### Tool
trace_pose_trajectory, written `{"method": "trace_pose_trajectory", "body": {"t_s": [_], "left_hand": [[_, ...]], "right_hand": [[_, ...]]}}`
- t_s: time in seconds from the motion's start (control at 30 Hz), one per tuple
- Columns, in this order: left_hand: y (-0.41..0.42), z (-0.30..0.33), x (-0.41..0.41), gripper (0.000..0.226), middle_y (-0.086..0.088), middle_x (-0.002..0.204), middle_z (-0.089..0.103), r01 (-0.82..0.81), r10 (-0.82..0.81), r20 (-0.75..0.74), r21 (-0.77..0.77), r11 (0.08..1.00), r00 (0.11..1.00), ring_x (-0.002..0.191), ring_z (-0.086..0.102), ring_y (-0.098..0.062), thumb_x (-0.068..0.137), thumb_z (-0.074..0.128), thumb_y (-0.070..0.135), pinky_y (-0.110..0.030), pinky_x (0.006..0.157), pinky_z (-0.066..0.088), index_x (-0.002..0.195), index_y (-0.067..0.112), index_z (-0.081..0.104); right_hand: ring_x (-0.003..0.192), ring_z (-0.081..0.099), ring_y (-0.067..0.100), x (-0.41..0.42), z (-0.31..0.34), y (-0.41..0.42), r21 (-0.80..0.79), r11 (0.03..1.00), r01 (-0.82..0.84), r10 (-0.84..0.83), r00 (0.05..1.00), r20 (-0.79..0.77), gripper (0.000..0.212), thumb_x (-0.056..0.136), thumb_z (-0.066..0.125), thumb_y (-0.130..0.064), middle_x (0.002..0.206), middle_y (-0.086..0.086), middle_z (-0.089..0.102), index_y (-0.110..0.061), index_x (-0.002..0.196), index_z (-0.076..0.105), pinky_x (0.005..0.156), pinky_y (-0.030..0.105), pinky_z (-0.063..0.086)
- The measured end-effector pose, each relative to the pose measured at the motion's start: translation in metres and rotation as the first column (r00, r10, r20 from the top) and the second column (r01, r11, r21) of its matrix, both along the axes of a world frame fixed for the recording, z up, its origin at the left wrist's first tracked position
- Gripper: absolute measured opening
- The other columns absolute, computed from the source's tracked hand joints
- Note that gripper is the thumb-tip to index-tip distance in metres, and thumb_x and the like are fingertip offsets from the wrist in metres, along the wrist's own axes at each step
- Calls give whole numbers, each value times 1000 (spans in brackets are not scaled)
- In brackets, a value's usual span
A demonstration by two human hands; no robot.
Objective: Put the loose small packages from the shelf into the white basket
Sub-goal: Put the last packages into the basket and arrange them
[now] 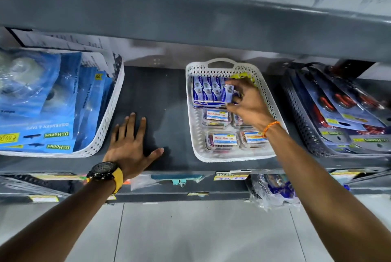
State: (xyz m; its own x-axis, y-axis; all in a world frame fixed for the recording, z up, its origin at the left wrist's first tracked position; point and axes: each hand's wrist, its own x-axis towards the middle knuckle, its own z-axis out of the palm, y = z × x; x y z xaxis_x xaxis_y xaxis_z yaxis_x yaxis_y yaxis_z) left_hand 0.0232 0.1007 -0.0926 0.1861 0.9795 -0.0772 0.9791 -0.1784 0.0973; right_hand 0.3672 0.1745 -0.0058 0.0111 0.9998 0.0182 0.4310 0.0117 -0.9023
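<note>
My left hand [132,145] lies flat on the bare shelf [160,100], fingers spread and empty, between the left basket [105,126] of blue packs and the white basket [197,134]. That strip is open right to the shelf's front edge. My right hand [246,103] reaches into the white basket, fingers pinching one small blue packet [229,93] above a packed block of blue packets whose number I cannot tell. Nearer me, four clear boxes [222,140] fill it. A dark basket [300,120] sits just beside its right rim.

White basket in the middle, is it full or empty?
Mostly full: white basket holds blue packs and clear boxes.
</note>
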Motion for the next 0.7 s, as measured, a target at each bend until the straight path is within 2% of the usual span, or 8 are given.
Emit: {"method": "trace_pose_trajectory", "body": {"t_s": [0.17, 0.23, 0.43, 0.53, 0.63, 0.7], "left_hand": [[-1, 4, 0, 120, -16, 170, -4, 7, -7, -2, -19, 1000, 1000, 157, -1, -34, 72, -5, 94, -52, 126, 3, 162, 15, 1], [-2, 4, 1, 120, -16, 170, -3, 10, -10, -3, -20, 1000, 1000, 157, -1, -34, 72, -5, 94, -52, 126, 3, 162, 15, 1], [-1, 4, 0, 119, -15, 170, -7, 12, -13, -10, -27, 1000, 1000, 157, -4, -33, 72, -5, 94, -51, 126, 1, 162, 16, -2], [1, 3, -1, 119, -14, 170, -7, 8, -8, 2, -21, 1000, 1000, 157, -6, -32, 72, -3, 95, -50, 126, 0, 162, 17, -3], [1, 2, -1, 118, -12, 171, -9, 5, -5, -2, -23, 1000, 1000, 157, -8, -30, 71, -3, 95, -49, 127, -1, 162, 19, -3], [0, 2, -1, 119, -11, 171, -9, 0, 0, 6, -20, 1000, 1000, 157, -8, -30, 71, -3, 95, -49, 127, -1, 162, 20, -3]], "right_hand": [[118, 63, 18, 16, 0, -11, -48, 999, -8, 8, 1000, -4, 72, 66, 78, 19, 138, 2, 51, -21, 125, 62, 91, 34, 59], [120, 61, 16, 17, 2, -11, -52, 999, 14, -12, 999, 34, 73, 67, 79, 17, 136, -1, 53, -16, 129, 60, 96, 36, 57], [109, 67, 16, 25, -3, -1, -27, 997, 78, -70, 973, 221, 69, 67, 85, 7, 132, 1, 61, -16, 129, 63, 99, 33, 56], [112, 66, 22, 31, -7, 9, -4, 996, 86, -81, 943, 322, 67, 66, 86, 0, 130, 5, 63, -27, 124, 64, 101, 40, 54], [114, 66, 24, 32, -1, 19, 6, 997, 83, -78, 905, 419, 62, 70, 81, 6, 129, 6, 66, -17, 126, 66, 99, 41, 55], [119, 63, 24, 31, 9, 22, -42, 998, 56, -28, 867, 497, 62, 74, 79, 7, 133, 7, 64, -13, 131, 62, 104, 40, 52]]}}
